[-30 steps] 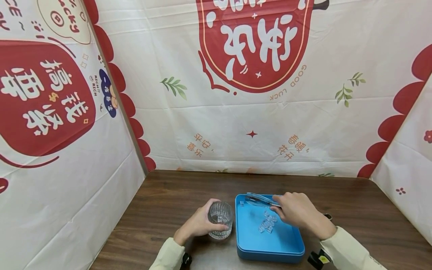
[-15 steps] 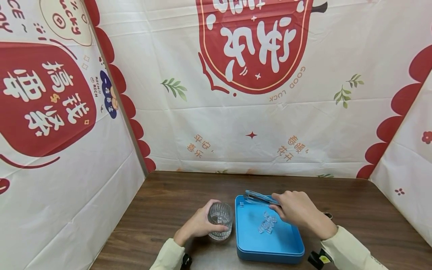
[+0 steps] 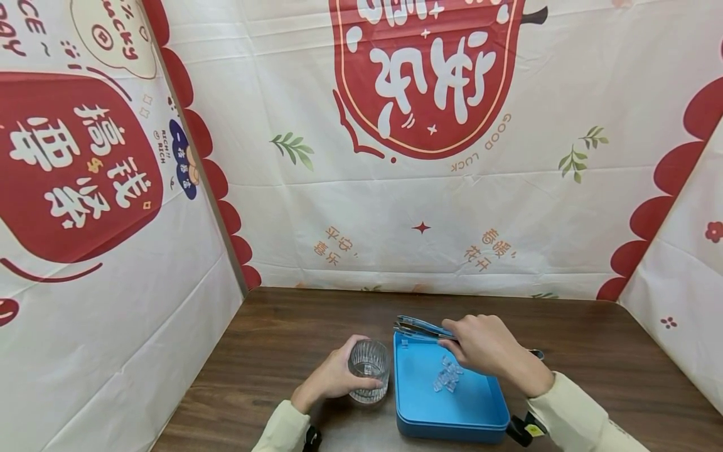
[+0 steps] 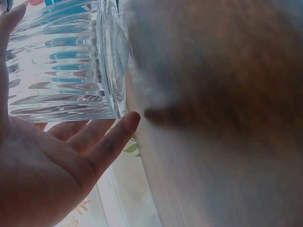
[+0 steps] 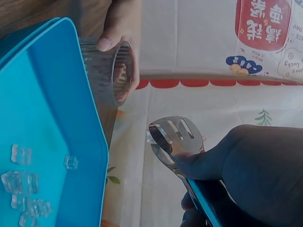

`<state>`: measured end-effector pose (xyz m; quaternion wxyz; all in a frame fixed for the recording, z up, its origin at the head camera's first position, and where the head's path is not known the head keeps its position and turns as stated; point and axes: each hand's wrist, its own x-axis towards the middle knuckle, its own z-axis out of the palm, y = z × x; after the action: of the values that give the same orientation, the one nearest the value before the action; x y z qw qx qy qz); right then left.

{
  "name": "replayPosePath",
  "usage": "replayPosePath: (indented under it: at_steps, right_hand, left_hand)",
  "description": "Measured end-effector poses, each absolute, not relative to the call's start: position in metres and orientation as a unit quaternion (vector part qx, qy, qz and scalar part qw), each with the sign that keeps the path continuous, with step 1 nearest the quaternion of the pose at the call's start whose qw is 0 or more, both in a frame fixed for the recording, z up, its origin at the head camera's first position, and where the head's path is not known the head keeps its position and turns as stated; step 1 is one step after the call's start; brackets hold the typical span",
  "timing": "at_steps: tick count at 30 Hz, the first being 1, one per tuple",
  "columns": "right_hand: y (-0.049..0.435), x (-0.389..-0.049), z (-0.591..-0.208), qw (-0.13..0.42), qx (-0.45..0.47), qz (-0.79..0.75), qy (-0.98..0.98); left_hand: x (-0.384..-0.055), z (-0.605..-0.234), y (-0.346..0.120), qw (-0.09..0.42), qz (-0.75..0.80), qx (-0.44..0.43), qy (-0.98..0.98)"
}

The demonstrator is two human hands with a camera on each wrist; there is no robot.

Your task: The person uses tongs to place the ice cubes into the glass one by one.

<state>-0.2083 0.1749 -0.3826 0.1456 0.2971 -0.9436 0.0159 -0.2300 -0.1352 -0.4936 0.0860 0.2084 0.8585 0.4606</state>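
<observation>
My left hand (image 3: 330, 375) holds a ribbed clear glass (image 3: 370, 361), which stands upright on the table left of the blue box (image 3: 452, 417). Thumb and fingers lie around its sides. In my right hand (image 3: 482, 344) are metal tongs (image 3: 419, 328) with slotted heads and blue handles, gripped above the box's back left corner. A small clear piece (image 5: 149, 137) shows at the tong tips in the right wrist view, partly hidden by the near head. Inside the box lie several clear cubes (image 3: 449, 375) in a cluster, and one cube (image 3: 404, 343) near the back left corner.
The brown wooden table (image 3: 294, 314) carries the glass and box. Printed white cloth walls (image 3: 384, 207) rise behind the table and at both sides. The glass stands close to the box's left wall.
My right hand has moved left and slightly up with the tongs, so their heads now reach the box's back left corner. Left hand and glass have stayed put.
</observation>
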Motion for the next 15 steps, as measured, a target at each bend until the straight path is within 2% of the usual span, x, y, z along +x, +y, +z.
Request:
replayPosePath:
  at_steps: [15]
  right_hand:
    - [0.153,-0.208,-0.383,0.142,0.341,0.046,-0.928]
  left_hand:
    - [-0.231,-0.496,-0.133,0.069,0.455,0.214,0.861]
